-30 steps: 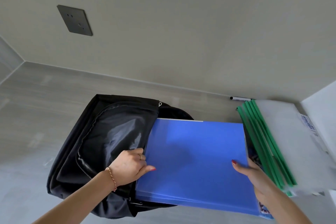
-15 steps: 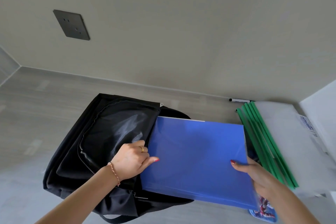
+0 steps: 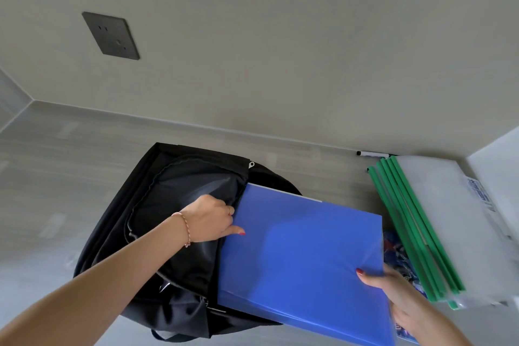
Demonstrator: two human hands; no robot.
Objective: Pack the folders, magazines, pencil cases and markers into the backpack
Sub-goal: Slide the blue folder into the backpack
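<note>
A black backpack [image 3: 174, 222] lies open on the grey surface. A stack of blue folders [image 3: 303, 258] has its left edge inside the backpack's opening. My left hand [image 3: 210, 222] grips the backpack's flap at that opening, thumb on the folders. My right hand [image 3: 393, 292] holds the folders' right edge. Clear folders with green spines [image 3: 438, 219] are stacked to the right. A colourful magazine [image 3: 396, 255] shows partly between the two stacks. A black marker [image 3: 372, 153] lies by the wall.
The wall runs close behind the backpack, with a dark socket plate [image 3: 111, 36] on it. A white panel [image 3: 497, 160] rises at the far right. Bare grey surface [image 3: 56, 177] stretches to the left of the backpack.
The blue folders have slid left and further into the backpack, tilting up at the right. My left hand has lifted the flap higher. The magazine under the folders shows more.
</note>
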